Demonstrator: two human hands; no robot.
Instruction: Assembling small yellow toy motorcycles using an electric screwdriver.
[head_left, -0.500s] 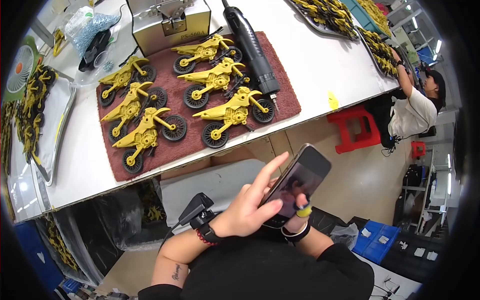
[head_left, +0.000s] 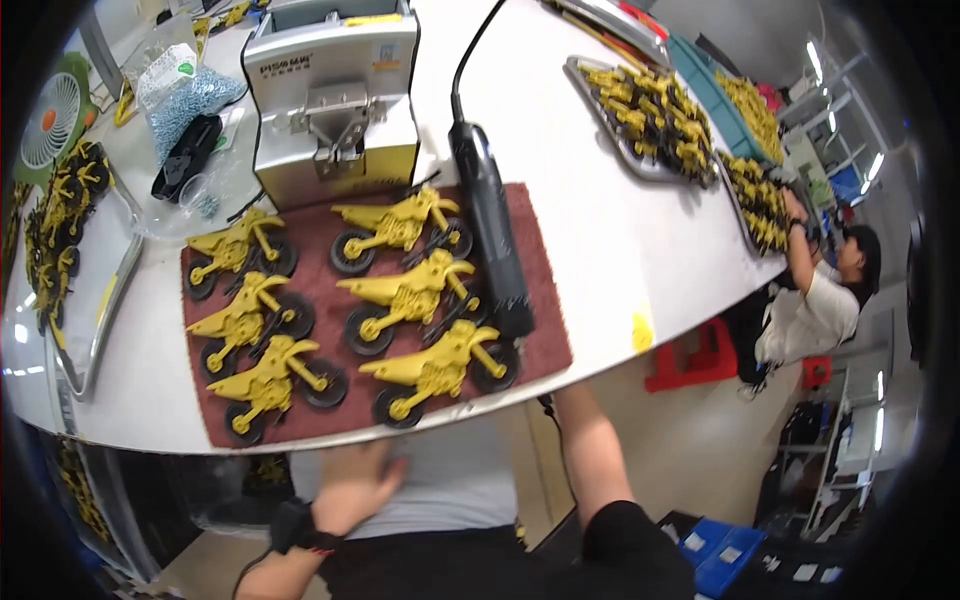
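While six yellow bikes [head_left: 430,372] with black wheels lay on the dark red mat [head_left: 547,305] in two columns of three, the left hand [head_left: 356,487] was just below the middle of the mat's near edge, over a grey cloth [head_left: 455,485]. It was blurred: its thumb stood apart from the fingers, whose tips ran up to the rim of the table [head_left: 610,260], so how far they were curled, and whether they held anything, could not be told. A black band [head_left: 293,525] circled that wrist. The right arm [head_left: 592,450] rose toward the mat's near right corner and passed under the table's rim, which hid the right hand; its grip could not be told either. A dark cord [head_left: 548,405] hung just beside that forearm.

Between the right column of bikes and the mat's right edge lay a black driver [head_left: 490,220], its upper end reaching past the mat's far edge. Just behind that edge stood a silver machine [head_left: 285,130]. Beyond the mat's far left corner were a bag of blue beads [head_left: 190,105] and a green fan [head_left: 52,118]; left of the mat was a tray [head_left: 122,270] of bikes. Beyond its far right corner, another loaded tray [head_left: 601,118] rested near a teal crate [head_left: 695,72]. Well right of the mat, a co-worker [head_left: 810,310] reached to yellow parts [head_left: 755,200], near a red stool [head_left: 690,362].
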